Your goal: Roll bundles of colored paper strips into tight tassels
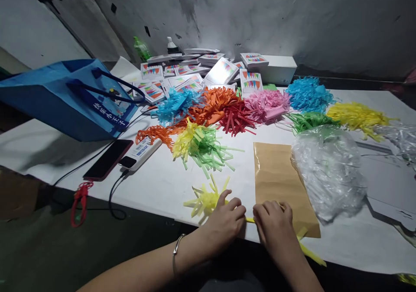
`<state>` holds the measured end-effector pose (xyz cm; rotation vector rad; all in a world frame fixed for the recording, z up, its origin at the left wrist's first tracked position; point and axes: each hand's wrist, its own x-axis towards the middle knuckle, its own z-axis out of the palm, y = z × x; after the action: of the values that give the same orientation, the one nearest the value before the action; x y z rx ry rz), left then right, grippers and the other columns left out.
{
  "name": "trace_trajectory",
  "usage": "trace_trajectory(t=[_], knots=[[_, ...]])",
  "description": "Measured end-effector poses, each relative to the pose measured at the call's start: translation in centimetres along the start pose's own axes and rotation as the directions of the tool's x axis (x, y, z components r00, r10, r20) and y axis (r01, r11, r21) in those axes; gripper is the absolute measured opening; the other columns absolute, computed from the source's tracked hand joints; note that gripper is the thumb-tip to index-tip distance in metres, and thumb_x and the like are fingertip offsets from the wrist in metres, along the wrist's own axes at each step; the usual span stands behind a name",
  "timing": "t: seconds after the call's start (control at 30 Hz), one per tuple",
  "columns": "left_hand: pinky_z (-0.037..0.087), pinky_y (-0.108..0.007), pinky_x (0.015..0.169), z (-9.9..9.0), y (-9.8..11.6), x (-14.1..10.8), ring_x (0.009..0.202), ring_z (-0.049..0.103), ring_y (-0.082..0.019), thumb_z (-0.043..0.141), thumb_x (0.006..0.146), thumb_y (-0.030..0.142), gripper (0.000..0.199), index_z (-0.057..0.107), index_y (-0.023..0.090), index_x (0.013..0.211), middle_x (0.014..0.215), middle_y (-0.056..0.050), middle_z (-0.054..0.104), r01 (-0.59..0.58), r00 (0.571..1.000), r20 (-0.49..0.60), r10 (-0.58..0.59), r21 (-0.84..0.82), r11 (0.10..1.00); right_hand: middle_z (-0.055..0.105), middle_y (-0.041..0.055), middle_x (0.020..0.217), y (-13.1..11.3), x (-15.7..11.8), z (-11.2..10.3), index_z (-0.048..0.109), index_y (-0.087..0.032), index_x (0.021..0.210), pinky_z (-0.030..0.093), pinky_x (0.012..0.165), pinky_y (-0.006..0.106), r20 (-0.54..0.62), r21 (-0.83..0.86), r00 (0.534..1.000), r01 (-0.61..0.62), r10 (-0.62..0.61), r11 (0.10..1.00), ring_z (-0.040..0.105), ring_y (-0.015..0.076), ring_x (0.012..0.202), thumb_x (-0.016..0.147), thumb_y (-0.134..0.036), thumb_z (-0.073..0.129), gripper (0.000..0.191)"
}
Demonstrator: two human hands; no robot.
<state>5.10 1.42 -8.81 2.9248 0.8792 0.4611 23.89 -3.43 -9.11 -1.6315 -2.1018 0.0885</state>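
Observation:
A yellow paper tassel [204, 200] lies at the table's front edge, its fringe spread out to the left of my left hand [227, 217]. The fingers of that hand are closed on the tassel's middle. My right hand [273, 220] is also closed on it, a short way to the right. Between the hands a narrow, rolled-looking yellow stretch shows. More yellow strips [312, 254] stick out beyond my right wrist, over the table edge. My fingertips are partly hidden. Brown kraft paper [273, 170] lies beside and under my right hand.
Behind my hands sit yellow-green tassels [203, 147], orange tassels [214, 103], pink tassels [268, 105] and blue tassels [308, 93]. Clear plastic wrap [329, 170] is at right. A phone [108, 160], power bank [140, 153] and blue bag [61, 101] stand left. Printed boxes [222, 71] are piled at the back.

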Motion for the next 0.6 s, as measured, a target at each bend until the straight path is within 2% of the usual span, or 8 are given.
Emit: trace_trajectory(t=[0.1,0.17,0.23,0.27,0.33,0.47,0.53,0.6], knots=[[0.037,-0.045,0.095,0.2,-0.1,0.4,0.083,0.059,-0.02,0.066,0.088,0.013,0.014,0.064,0.017,0.075,0.081,-0.002,0.069,0.083,0.996,0.033,-0.081,-0.083,0.993,0.07,0.0021,0.092,-0.7,-0.7,0.3,0.065,-0.023,0.099,0.022,0.111,0.052,-0.116,0.013,0.987,0.113,-0.111,0.993,0.062,0.0214,0.096,0.1,-0.015,0.047,0.019],[0.04,-0.04,0.087,-0.5,0.2,0.3,0.082,0.06,-0.02,0.065,0.087,0.014,0.013,0.064,0.018,0.075,0.083,-0.002,0.071,0.149,0.988,0.053,-0.142,-0.162,0.975,0.072,0.0032,0.092,-1.0,-1.3,0.3,0.067,-0.019,0.102,0.023,0.113,0.049,-0.215,0.033,0.959,0.195,-0.184,0.98,0.063,0.0203,0.097,0.103,-0.017,0.045,0.022],[0.042,-0.036,0.083,-1.9,0.8,0.0,0.084,0.062,-0.019,0.059,0.091,0.016,0.012,0.068,0.019,0.085,0.089,-0.002,0.073,0.243,0.97,0.113,-0.216,-0.361,0.901,0.073,0.004,0.091,-1.1,-2.0,-0.3,0.069,-0.017,0.103,0.027,0.111,0.047,-0.283,0.062,0.934,0.245,-0.218,0.968,0.065,0.0192,0.095,0.105,-0.017,0.042,0.026],[0.043,-0.034,0.083,-2.7,1.1,-0.1,0.085,0.063,-0.018,0.055,0.093,0.017,0.016,0.07,0.02,0.091,0.091,-0.002,0.074,0.304,0.953,0.168,-0.253,-0.502,0.81,0.074,0.0047,0.092,-1.1,-2.2,-0.9,0.069,-0.016,0.105,0.028,0.11,0.047,-0.303,0.071,0.924,0.264,-0.232,0.962,0.065,0.0191,0.095,0.105,-0.016,0.042,0.027],[0.044,-0.03,0.08,-4.1,1.7,-0.1,0.084,0.063,-0.017,0.054,0.095,0.024,0.02,0.073,0.02,0.098,0.091,-0.003,0.074,0.431,0.901,0.316,-0.297,-0.739,0.519,0.074,0.0057,0.095,-1.1,-2.4,-2.5,0.069,-0.014,0.111,0.027,0.11,0.047,-0.305,0.068,0.915,0.297,-0.263,0.953,0.067,0.019,0.098,0.104,-0.012,0.043,0.027],[0.041,-0.025,0.064,-5.3,2.6,0.8,0.066,0.054,-0.013,0.077,0.076,0.052,0.038,0.072,0.014,0.078,0.069,0.001,0.064,0.57,0.782,0.577,-0.233,-0.815,-0.107,0.075,0.0031,0.092,-1.1,-2.1,-5.5,0.069,-0.015,0.112,0.026,0.11,0.042,-0.309,0.038,0.899,0.339,-0.312,0.94,0.07,0.0163,0.092,0.099,-0.01,0.052,0.022],[0.039,-0.024,0.063,-5.3,3.1,1.4,0.064,0.049,-0.012,0.08,0.07,0.059,0.046,0.07,0.014,0.074,0.066,0.002,0.059,0.527,0.795,0.564,-0.225,-0.825,-0.204,0.074,0.0018,0.088,-1.2,-2.0,-6.0,0.069,-0.017,0.109,0.031,0.107,0.042,-0.349,0.079,0.894,0.326,-0.28,0.942,0.07,0.0157,0.086,0.095,-0.009,0.058,0.019],[0.039,-0.025,0.065,-5.1,3.7,1.9,0.066,0.048,-0.012,0.077,0.075,0.06,0.047,0.068,0.014,0.071,0.067,0.001,0.057,0.441,0.844,0.45,-0.292,-0.892,-0.099,0.073,0.0013,0.086,-1.3,-2.2,-5.7,0.067,-0.019,0.106,0.039,0.1,0.042,-0.394,0.19,0.903,0.26,-0.169,0.947,0.069,0.0157,0.081,0.093,-0.006,0.058,0.019]])
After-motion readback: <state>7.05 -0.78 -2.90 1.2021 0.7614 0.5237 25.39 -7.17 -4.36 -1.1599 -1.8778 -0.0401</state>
